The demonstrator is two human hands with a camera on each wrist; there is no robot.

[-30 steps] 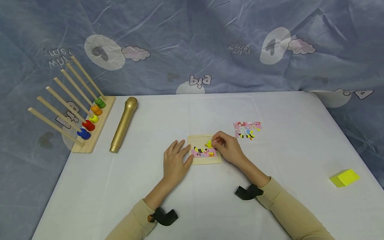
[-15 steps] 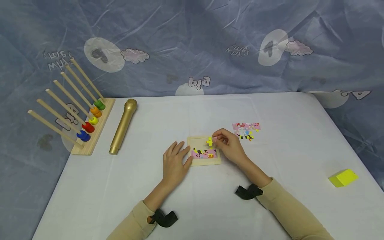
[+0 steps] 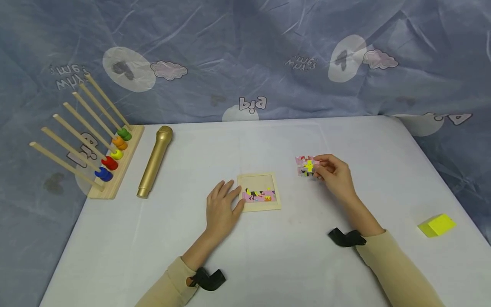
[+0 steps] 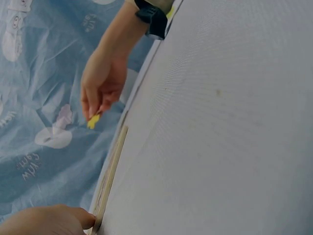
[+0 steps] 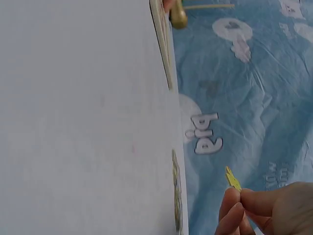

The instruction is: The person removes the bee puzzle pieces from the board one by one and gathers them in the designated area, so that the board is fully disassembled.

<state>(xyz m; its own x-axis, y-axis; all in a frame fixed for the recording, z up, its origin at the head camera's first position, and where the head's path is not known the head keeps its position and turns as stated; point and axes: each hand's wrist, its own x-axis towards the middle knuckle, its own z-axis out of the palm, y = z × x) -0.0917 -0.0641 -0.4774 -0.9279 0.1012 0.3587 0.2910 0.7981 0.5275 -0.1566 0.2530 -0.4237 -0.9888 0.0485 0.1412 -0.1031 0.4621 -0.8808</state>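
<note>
My left hand [image 3: 223,212] lies with spread fingers beside a square wooden puzzle tray [image 3: 264,207], thumb and fingertips touching its left edge. Joined pink puzzle pieces [image 3: 258,195] with a bee picture fill the tray's near part; its far part shows bare wood. My right hand [image 3: 338,179] pinches a yellow-and-pink puzzle piece [image 3: 308,166] between thumb and fingers. That piece is held up over the loose puzzle pieces [image 3: 299,160] right of the tray, partly hiding them. In the right wrist view, the yellow piece [image 5: 233,179] shows edge-on above the fingertips.
At the left stands a wooden peg rack [image 3: 122,179] with coloured beads low on several rods. A gold toy microphone [image 3: 154,164] lies beside it. A yellow block [image 3: 437,225] sits near the table's right edge. Printed blue cloth [image 3: 215,55] hangs behind the white table.
My right hand has lifted the yellow-and-pink puzzle piece off the tray and carried it right, to above the loose pieces. The left hand stays at the tray's left edge.
</note>
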